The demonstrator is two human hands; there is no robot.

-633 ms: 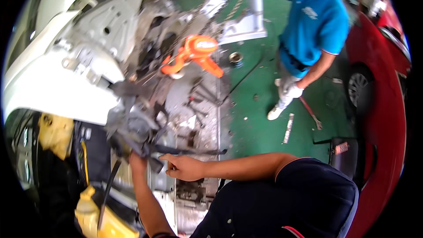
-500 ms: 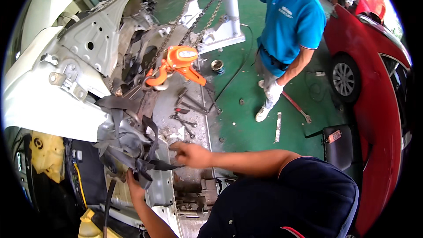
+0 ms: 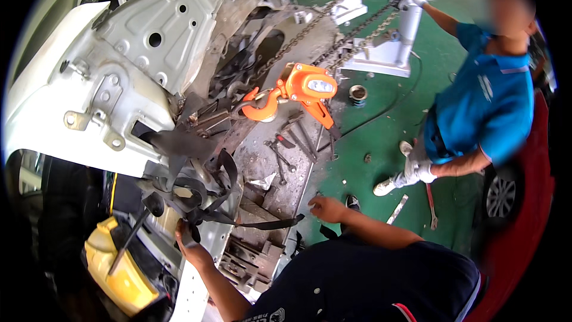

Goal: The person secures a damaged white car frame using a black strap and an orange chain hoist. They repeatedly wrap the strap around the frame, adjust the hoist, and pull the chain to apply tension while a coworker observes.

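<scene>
My left hand (image 3: 196,250) grips part of a tangle of black straps (image 3: 202,194) lying on the stripped white car body. My right hand (image 3: 325,209) is in the air right of the straps, loosely curled with fingers apart and nothing visible in it. Beyond the straps, an orange chain hoist (image 3: 310,86) with a hook (image 3: 262,106) is attached to chains (image 3: 357,42). The white panel (image 3: 161,53) with punched holes fills the upper left.
A co-worker (image 3: 482,107) in a blue shirt stands at right, one gloved hand at a metal post (image 3: 408,30). Loose tools (image 3: 286,155) lie on the metal bench (image 3: 256,149). A red car (image 3: 524,214), a long red tool (image 3: 433,217) and a can (image 3: 357,92) are at right.
My right hand has moved right, away from the straps, while my left stays on them. The view has shifted, and the co-worker appears farther right and more bent forward.
</scene>
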